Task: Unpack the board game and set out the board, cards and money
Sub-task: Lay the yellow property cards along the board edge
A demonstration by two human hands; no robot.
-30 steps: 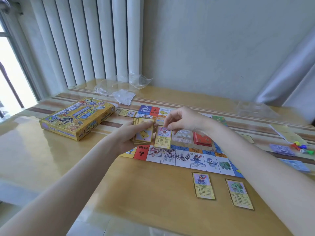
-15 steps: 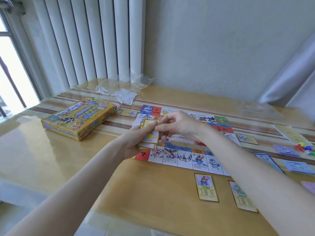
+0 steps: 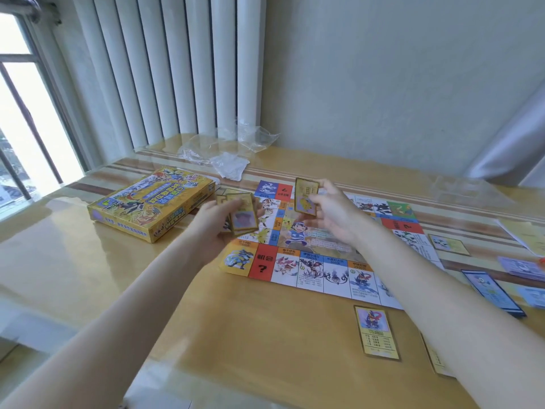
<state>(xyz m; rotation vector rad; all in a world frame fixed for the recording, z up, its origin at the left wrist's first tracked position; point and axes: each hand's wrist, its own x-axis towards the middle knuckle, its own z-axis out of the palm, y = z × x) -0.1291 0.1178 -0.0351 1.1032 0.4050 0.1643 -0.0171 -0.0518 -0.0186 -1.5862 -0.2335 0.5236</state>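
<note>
Now your wooden table [image 3: 88, 270] carries the board [image 3: 318, 261] laid flat, the yellow box [image 3: 150, 205] to its left. Your left hand [image 3: 215, 225] grips a card stack [image 3: 240, 215]; your right hand [image 3: 333, 211] pinches a single card [image 3: 306, 196] above the board.

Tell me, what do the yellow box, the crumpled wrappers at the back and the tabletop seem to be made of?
The yellow box looks like printed cardboard with a slight sheen: crisp folded edges, artwork all over. The crumpled wrappers seem to be thin clear plastic film, see-through with creases that catch the light. The tabletop looks like wood or wood veneer, perhaps under a glossy clear cover, since it mirrors the window.
</note>
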